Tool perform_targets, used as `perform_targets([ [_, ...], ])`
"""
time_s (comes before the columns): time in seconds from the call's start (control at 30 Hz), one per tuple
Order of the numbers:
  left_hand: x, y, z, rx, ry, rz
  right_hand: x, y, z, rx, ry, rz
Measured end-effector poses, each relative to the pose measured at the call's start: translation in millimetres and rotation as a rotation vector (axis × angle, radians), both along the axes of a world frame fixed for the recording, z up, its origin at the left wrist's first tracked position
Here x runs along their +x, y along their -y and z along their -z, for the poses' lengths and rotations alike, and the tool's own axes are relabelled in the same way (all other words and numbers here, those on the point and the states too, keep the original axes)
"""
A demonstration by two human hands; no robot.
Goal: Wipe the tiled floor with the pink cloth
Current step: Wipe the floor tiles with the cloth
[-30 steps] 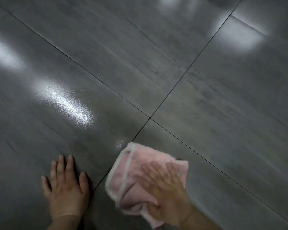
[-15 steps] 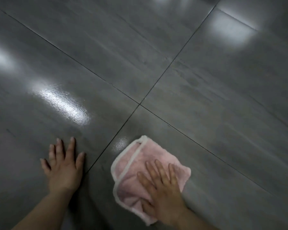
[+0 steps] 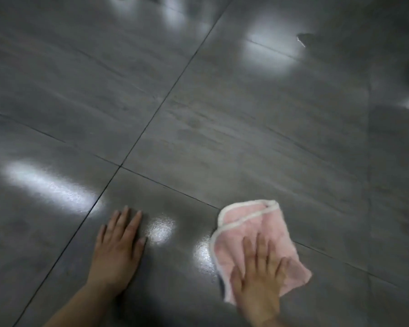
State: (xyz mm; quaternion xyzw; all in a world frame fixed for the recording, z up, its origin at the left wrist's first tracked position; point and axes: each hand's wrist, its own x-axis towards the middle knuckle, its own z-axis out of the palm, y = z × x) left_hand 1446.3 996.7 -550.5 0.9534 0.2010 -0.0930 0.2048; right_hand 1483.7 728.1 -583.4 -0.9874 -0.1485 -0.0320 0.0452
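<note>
A pink cloth (image 3: 250, 230) with a white hem lies folded and flat on the glossy dark grey tiled floor (image 3: 222, 128), low and right of centre. My right hand (image 3: 257, 277) presses on the cloth's near half with straight, spread fingers. My left hand (image 3: 118, 251) rests flat on the bare tile to the cloth's left, fingers straight and pointing away from me. A gap of shiny tile separates the two hands. The picture is slightly blurred.
Thin dark grout lines (image 3: 121, 166) cross just beyond my left hand. Bright light reflections (image 3: 50, 187) lie on the tiles at left and top. A small dark chip or mark (image 3: 304, 38) shows at the far upper right.
My right hand has slid the cloth to the right, away from the grout crossing and onto the near right tile. My left hand has shifted across the grout line onto that tile too.
</note>
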Motion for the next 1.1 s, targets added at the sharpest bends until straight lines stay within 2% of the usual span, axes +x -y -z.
perform_targets([
  [0.07, 17, 19, 2, -0.06, 0.008, -0.086, -18, -20, 13, 0.036, 0.033, -0.087],
  [0.1, 27, 28, 0, -0.091, -0.018, -0.136, -16, -30, 18, 0.045, -0.002, -0.099],
  [0.17, 40, 40, -6, -0.105, -0.086, -0.193, -4, -23, 16, 0.194, -0.159, -0.133],
  [0.23, 44, 41, -8, -0.09, -0.14, -0.18, 1, 5, 7, 0.131, -0.158, -0.195],
  [0.3, 41, 37, -7, -0.059, -0.181, -0.136, 22, 56, 11, -0.044, 0.034, -0.319],
  [0.33, 39, 36, -6, -0.041, -0.197, -0.113, 36, 88, 1, -0.08, 0.005, -0.227],
  [0.4, 39, 36, -3, -0.011, -0.215, -0.086, 66, 111, -17, -0.021, -0.018, 0.213],
  [0.47, 40, 37, -3, 0.003, -0.236, -0.083, 76, 85, -25, 0.113, -0.202, 0.539],
  [0.53, 40, 37, -3, -0.004, -0.246, -0.084, 69, 38, -26, 0.075, -0.26, 0.716],
  [0.57, 41, 37, -3, -0.007, -0.249, -0.086, 63, 15, -24, 0.051, -0.189, 0.659],
  [0.6, 41, 37, -3, 0.0, -0.254, -0.084, 52, -7, -17, 0.063, -0.12, 0.514],
  [0.7, 40, 38, -2, 0.017, -0.24, -0.08, 12, -49, -14, -0.012, -0.132, -0.159],
  [0.73, 40, 38, -2, 0.019, -0.242, -0.075, 8, -43, -10, -0.007, -0.119, -0.309],
  [0.8, 40, 35, -2, 0.006, -0.23, -0.072, 21, -11, -6, -0.086, -0.056, -0.447],
  [0.87, 37, 31, -5, 0.002, -0.215, -0.044, 29, 36, -3, -0.09, -0.036, -0.345],
  [1.0, 35, 28, -4, 0.025, -0.217, -0.004, 17, 140, -9, -0.055, -0.062, 0.042],
  [1.03, 35, 28, -4, 0.027, -0.224, 0.001, 14, 152, -13, -0.03, -0.083, 0.196],
  [1.1, 36, 31, -5, 0.027, -0.238, -0.011, 14, 130, -19, 0.112, -0.177, 0.657],
])
